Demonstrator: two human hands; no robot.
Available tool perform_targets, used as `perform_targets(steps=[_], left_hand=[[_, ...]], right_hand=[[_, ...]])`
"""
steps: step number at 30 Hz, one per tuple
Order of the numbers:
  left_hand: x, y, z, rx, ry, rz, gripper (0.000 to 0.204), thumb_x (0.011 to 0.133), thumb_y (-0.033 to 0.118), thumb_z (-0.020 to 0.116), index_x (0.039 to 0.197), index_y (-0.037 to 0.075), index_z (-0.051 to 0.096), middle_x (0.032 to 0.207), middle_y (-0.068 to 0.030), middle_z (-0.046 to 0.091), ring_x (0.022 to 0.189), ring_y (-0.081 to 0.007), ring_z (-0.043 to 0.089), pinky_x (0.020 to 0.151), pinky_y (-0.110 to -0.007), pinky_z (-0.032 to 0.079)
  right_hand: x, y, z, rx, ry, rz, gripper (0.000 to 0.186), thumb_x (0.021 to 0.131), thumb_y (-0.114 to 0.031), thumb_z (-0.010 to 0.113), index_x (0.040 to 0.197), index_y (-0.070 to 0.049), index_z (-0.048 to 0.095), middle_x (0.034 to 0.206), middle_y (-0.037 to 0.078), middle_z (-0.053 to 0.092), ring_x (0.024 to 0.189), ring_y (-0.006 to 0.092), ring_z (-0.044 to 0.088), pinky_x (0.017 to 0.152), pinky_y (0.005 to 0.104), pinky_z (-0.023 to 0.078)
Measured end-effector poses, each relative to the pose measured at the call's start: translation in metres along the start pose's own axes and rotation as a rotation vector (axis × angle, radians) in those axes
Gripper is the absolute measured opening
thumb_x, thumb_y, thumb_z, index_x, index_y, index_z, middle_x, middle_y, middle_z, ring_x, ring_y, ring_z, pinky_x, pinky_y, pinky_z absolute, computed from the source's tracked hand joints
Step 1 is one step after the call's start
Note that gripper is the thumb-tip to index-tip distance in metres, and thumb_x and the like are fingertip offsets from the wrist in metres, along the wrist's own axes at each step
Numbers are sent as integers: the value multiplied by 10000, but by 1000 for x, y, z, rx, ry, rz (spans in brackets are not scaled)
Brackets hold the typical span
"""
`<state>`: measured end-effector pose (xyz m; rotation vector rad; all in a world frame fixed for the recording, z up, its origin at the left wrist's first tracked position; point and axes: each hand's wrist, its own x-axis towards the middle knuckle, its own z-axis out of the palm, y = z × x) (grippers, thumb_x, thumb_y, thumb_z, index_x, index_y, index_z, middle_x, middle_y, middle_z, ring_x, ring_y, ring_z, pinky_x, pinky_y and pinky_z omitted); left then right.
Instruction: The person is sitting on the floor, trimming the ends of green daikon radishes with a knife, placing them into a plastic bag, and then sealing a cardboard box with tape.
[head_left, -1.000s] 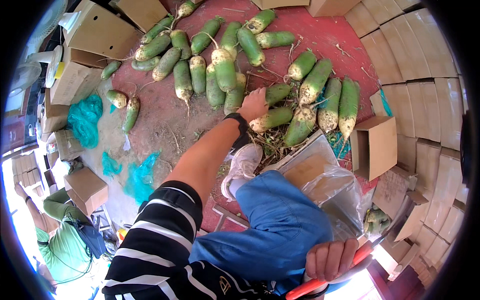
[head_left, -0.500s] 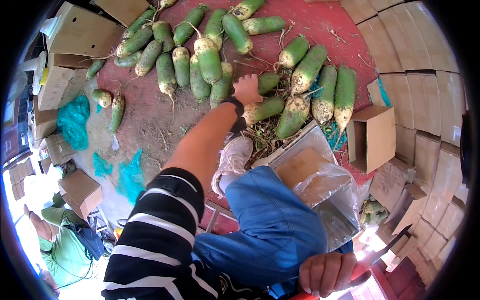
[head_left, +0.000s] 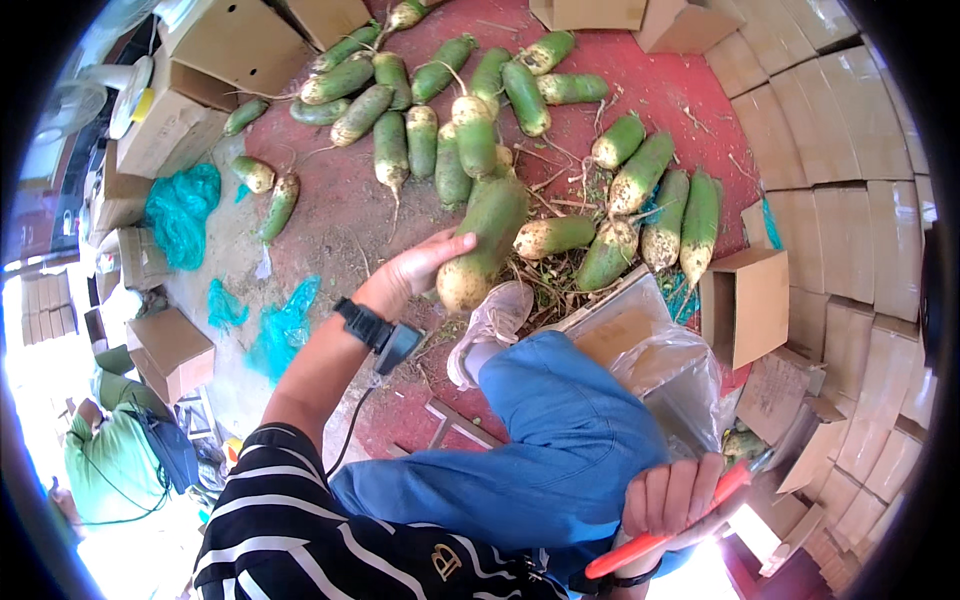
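Near the centre of the frame the left hand (head_left: 418, 268) grips a large green-and-white radish (head_left: 483, 243), its fingers (head_left: 447, 245) curled over the pale, dirt-smeared root end while the green top points up toward the pile; the radish is lifted clear of the red floor (head_left: 690, 100). A black watch (head_left: 378, 331) sits on that wrist, with a dark cable trailing down from it. At the lower right of the frame the right hand (head_left: 668, 497) is clenched around the orange handle of a knife (head_left: 668, 530), which rests against the knee of the blue trousers (head_left: 560, 450). Just below the held radish a pale shoe (head_left: 490, 325) stands among loose dry roots and trimmings. Above and to the right, many more radishes (head_left: 440, 120) lie scattered on the floor, several side by side right of centre. Right of the knee is a box lined with clear plastic (head_left: 665, 360), and beside it an open cardboard box (head_left: 750, 305). Stacks of flat cardboard (head_left: 840, 180) line the right edge, more cartons (head_left: 215, 50) sit at the upper left, and teal plastic bags (head_left: 185, 210) lie on the left floor. At the lower left another person in a green top (head_left: 110, 460) crouches.
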<state>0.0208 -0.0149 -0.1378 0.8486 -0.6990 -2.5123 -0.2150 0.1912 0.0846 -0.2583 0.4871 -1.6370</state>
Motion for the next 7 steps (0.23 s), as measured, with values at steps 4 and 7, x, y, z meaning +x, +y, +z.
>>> perform_targets(steps=[4,7], left_hand=[[-48,7,33,135,44,108,818,744,360,721,1318,-43,300,1202,-164,509,1068,-233,535,919,-351,442],[-75,11,45,415,66,188,853,731,314,738,1345,-29,255,1244,-168,472,1135,-233,486,969,-357,398]], right_hand=[[-3,4,1,-76,26,22,462,940,-491,333,732,-88,417,581,44,450,475,169,415,438,294,344],[-9,7,16,-258,175,97,442,921,-514,369,772,-99,409,573,37,435,445,171,400,420,309,372]])
